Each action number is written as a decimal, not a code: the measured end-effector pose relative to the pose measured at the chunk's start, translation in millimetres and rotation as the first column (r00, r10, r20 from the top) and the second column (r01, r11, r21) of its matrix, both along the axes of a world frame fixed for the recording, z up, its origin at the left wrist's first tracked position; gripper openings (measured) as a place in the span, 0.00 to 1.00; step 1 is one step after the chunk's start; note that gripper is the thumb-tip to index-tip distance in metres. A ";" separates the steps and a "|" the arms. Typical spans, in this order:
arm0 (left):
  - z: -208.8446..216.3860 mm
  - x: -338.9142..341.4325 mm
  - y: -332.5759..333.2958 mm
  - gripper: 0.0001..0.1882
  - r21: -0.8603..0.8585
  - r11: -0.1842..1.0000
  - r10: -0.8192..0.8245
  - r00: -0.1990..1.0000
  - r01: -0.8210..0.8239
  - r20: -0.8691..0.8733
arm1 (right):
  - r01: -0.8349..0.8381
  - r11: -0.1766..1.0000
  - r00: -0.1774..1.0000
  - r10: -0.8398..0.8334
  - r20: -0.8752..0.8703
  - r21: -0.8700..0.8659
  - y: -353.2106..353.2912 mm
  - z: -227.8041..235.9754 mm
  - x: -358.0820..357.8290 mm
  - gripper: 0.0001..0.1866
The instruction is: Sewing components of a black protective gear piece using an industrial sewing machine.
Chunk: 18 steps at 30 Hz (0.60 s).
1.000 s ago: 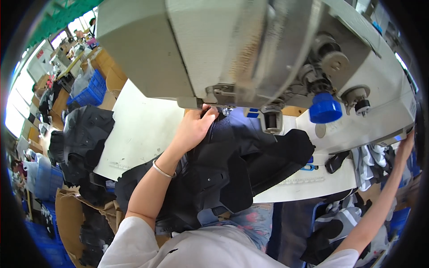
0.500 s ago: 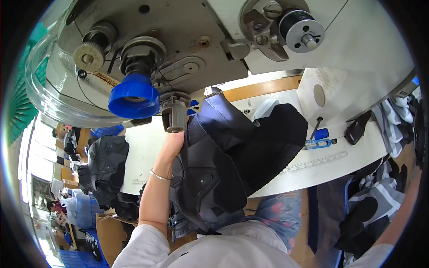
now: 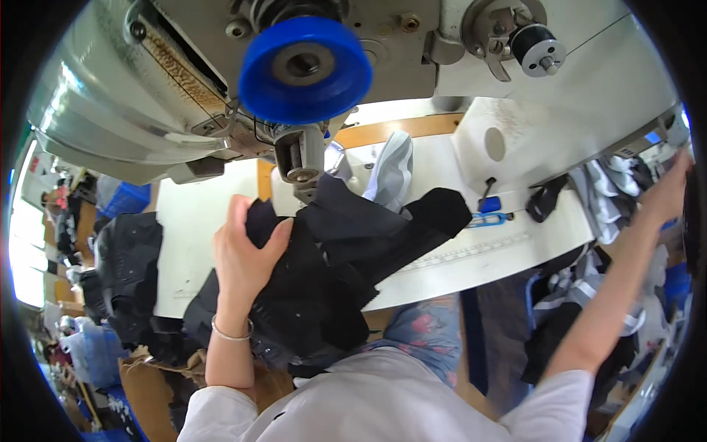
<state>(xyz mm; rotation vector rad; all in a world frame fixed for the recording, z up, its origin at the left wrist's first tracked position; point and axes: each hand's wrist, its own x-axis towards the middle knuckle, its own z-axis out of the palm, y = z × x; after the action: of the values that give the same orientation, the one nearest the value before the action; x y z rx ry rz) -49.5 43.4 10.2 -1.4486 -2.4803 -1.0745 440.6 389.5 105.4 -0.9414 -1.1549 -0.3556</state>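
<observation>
A black sewn fabric piece [image 3: 309, 295] with stiff panels drapes from the sewing table over my lap, its upper edge beside the sewing machine's presser area [image 3: 300, 175]. My left hand [image 3: 247, 247], with a bangle at the wrist, grips its left edge between thumb and fingers. Far to the right, my right hand [image 3: 666, 188] is raised near the machine's right end. Its fingers are too unclear at the picture's rim to read. A grey and white fabric piece [image 3: 394, 171] rests behind the black one.
The machine's head, with a blue round cap [image 3: 305, 70], hangs low over the work. A blue thread snipper [image 3: 487, 219] and a black tool [image 3: 545, 199] are on the white table [image 3: 508, 258]. Dark pieces [image 3: 129, 258] are piled left; grey and white fabric [image 3: 604, 295] hangs right.
My left hand has come out from under the machine head and sits on the fabric's left edge. The black piece has shifted and folded. My right arm has risen at the right; the view has shifted.
</observation>
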 end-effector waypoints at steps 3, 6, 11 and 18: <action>-7.1 -3.0 -3.6 0.24 0.075 0.997 -0.007 1.000 0.008 -0.023 | -0.182 0.965 0.874 0.247 0.419 -0.188 -116.4 -155.4 -117.2 0.07; -16.9 -5.6 -4.5 0.34 0.059 0.997 -0.040 0.999 0.040 -0.006 | -0.121 0.668 0.698 0.583 0.415 -0.734 -168.4 -203.4 -170.1 0.19; -17.0 -5.1 -8.0 0.36 0.121 0.987 -0.093 0.990 0.106 -0.109 | 0.057 0.736 0.671 0.472 0.572 -0.675 -168.0 -218.7 -168.6 0.11; -17.7 -1.6 -9.4 0.32 0.171 0.983 -0.055 0.995 0.069 -0.084 | -0.438 0.607 0.897 0.344 -0.277 -0.663 -186.5 -195.2 -137.9 0.14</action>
<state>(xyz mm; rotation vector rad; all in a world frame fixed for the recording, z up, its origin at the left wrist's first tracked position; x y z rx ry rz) -51.1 33.9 -7.5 -1.4948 -2.2396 -1.1866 302.7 203.0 -89.9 -1.3136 -1.3718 0.5709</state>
